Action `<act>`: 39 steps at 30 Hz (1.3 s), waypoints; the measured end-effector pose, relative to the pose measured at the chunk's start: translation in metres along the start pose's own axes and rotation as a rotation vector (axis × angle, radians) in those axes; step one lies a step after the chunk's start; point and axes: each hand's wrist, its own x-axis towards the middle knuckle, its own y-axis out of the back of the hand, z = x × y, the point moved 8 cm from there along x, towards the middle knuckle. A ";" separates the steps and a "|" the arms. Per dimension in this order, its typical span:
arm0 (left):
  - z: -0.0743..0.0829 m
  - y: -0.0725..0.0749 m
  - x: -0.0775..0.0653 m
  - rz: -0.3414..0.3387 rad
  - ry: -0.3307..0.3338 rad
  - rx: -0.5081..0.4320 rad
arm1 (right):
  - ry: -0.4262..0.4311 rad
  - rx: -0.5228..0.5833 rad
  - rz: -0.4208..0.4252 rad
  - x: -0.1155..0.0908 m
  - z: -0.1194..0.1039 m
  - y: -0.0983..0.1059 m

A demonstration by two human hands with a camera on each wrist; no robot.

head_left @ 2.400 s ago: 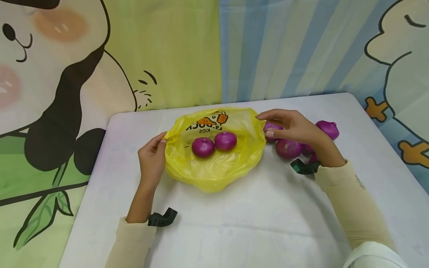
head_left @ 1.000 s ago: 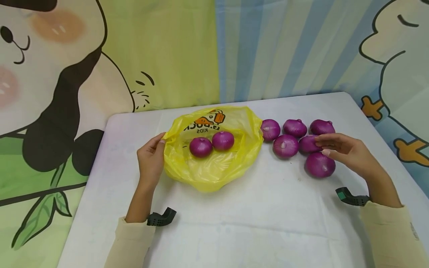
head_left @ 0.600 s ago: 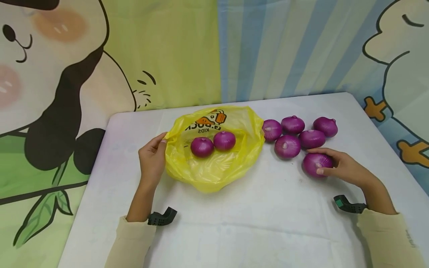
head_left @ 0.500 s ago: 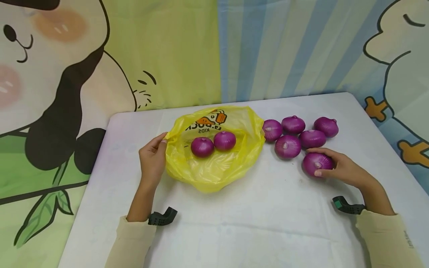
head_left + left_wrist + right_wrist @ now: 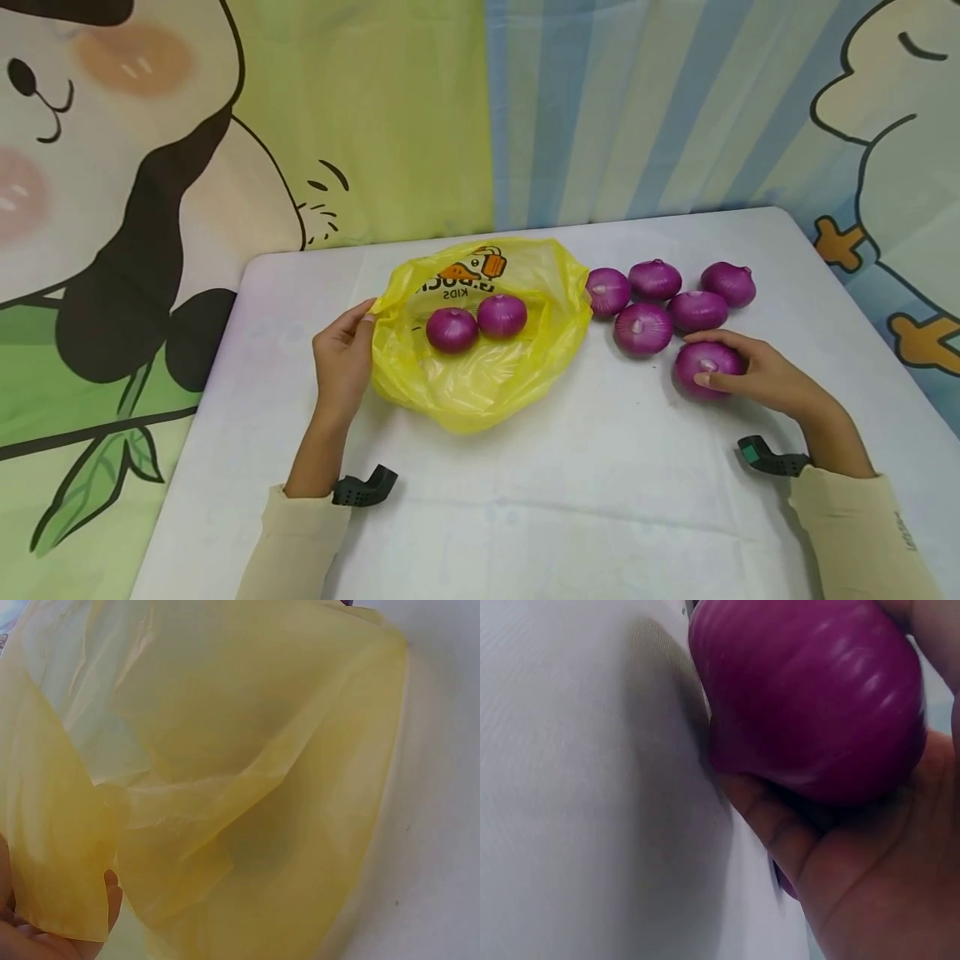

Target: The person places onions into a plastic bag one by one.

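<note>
A cartoon cloth [image 5: 375, 108], part yellow and part blue-striped, hung behind a white table [image 5: 540, 517], on which a yellow bag [image 5: 480, 396] lay with its mouth spread wide. The left hand [image 5: 343, 358] pinched the bag's left rim between thumb and fingers, and the right hand [image 5: 768, 377], to the bag's right, gripped an onion [image 5: 696, 358], thumb on the near side and fingers over the far side, though whether that onion touched the table could not be told. Two onions [image 5: 452, 330] sat side by side inside the bag, and five onions [image 5: 643, 330] clustered on the table to its right, just beyond the held one.
</note>
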 end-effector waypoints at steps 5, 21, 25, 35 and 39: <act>-0.001 0.000 -0.001 -0.005 0.014 0.011 | 0.019 0.016 -0.001 0.001 -0.003 -0.001; 0.000 -0.002 -0.001 -0.019 0.005 0.017 | 0.007 0.075 -0.048 0.014 -0.029 0.000; 0.002 -0.002 -0.001 -0.024 -0.006 0.008 | 0.034 0.086 -0.037 0.017 -0.036 0.003; 0.002 -0.001 -0.001 -0.023 0.005 0.021 | 0.070 0.105 -0.006 0.030 -0.063 0.014; 0.001 -0.002 -0.001 -0.031 0.008 0.015 | 0.047 0.114 0.004 0.039 -0.076 0.017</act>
